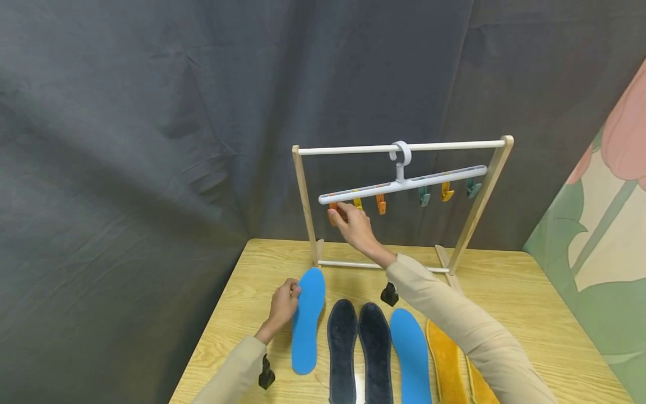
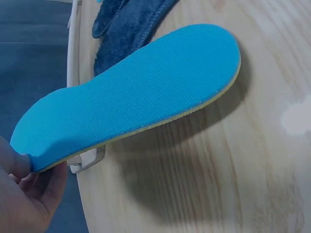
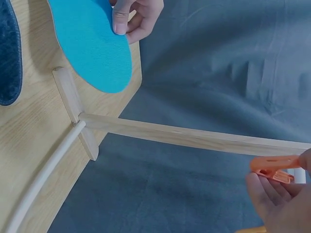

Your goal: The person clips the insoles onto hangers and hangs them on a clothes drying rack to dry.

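Note:
My left hand (image 1: 284,303) pinches a blue insole (image 1: 308,320) by its edge, thumb on the blue face and fingers behind. In the left wrist view the insole (image 2: 146,87) is tilted over the table and casts a shadow on it. Higher up, my right hand (image 1: 355,225) grips an orange clip (image 1: 332,213) at the left end of a white hanger (image 1: 363,192). The right wrist view shows the orange clip (image 3: 274,167) between thumb and fingers. The hanger hangs tilted, its left end lower.
The hanger's hook sits on the white rod (image 1: 348,150) of a wooden rack (image 1: 305,202). More clips, such as a yellow one (image 1: 447,192), hang along it. Two dark insoles (image 1: 342,348), another blue insole (image 1: 411,353) and yellow insoles (image 1: 445,359) lie on the wooden table (image 1: 545,336).

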`<state>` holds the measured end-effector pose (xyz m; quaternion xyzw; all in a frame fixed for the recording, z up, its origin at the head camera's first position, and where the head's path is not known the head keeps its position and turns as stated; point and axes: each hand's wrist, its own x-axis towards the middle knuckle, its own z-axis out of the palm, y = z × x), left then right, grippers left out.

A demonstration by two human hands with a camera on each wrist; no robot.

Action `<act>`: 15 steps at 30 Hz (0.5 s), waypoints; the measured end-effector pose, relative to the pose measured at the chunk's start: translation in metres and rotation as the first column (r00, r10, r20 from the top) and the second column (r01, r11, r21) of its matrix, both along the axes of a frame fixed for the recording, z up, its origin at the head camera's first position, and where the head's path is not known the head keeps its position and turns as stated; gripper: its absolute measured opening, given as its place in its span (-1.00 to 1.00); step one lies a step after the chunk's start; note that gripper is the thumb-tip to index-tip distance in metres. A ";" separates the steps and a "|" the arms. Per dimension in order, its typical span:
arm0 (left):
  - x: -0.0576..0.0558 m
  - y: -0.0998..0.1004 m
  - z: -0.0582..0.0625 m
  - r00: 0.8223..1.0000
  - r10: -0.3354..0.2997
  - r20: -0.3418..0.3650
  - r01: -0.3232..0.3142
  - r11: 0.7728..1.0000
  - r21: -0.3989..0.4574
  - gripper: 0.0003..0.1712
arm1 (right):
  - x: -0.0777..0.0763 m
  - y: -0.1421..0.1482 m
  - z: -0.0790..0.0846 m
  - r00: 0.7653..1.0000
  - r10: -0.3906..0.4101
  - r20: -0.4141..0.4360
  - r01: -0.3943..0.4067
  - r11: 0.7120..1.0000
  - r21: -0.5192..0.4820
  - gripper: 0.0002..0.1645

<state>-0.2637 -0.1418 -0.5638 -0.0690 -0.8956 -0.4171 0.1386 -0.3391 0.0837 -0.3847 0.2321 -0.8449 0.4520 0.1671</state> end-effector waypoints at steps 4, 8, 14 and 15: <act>-0.003 0.003 0.004 1.000 0.005 0.000 -0.005 0.999 0.033 -0.83 | 0.001 0.000 0.004 1.000 0.028 -0.011 -0.027 0.999 0.023 -0.65; -0.005 0.006 0.009 1.000 0.020 -0.006 -0.020 0.999 0.042 -0.83 | 0.002 0.000 0.006 0.999 0.039 -0.012 -0.039 0.999 0.036 -0.70; -0.010 0.009 0.017 0.999 0.041 -0.027 -0.040 0.998 0.050 -0.84 | 0.000 -0.002 0.005 0.999 0.032 -0.022 -0.031 0.998 0.050 -0.67; -0.011 0.010 0.018 0.998 0.043 -0.035 -0.041 0.998 0.057 -0.84 | 0.000 -0.003 0.005 0.999 0.031 -0.025 -0.030 0.998 0.050 -0.67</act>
